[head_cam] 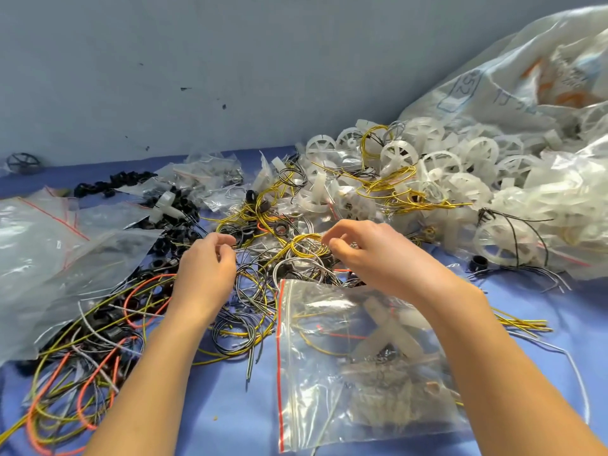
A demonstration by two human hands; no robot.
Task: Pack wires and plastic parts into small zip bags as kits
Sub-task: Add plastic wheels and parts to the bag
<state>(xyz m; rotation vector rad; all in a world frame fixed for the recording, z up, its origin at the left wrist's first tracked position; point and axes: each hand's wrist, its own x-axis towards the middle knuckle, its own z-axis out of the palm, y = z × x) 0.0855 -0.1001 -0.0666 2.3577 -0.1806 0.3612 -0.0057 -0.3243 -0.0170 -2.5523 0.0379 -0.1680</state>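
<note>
Both my hands reach into a tangle of wires (256, 284) on the blue table. My right hand (368, 251) pinches a coiled yellow wire (304, 245) between thumb and fingers. My left hand (207, 264) has its fingers curled over thin dark wires beside that coil; whether it pinches one is unclear. A small zip bag (355, 366) with a red seal strip lies under my right forearm, holding wires and a white plastic part. White plastic wheels (460, 172) are heaped at the right.
A large clear sack (526, 80) of white parts rises at the back right. Empty zip bags (42, 258) lie at the left, filled small bags (210, 179) at the back, black rings (112, 185) nearby. Orange and yellow wires (82, 383) sprawl front left. A grey-blue wall stands behind.
</note>
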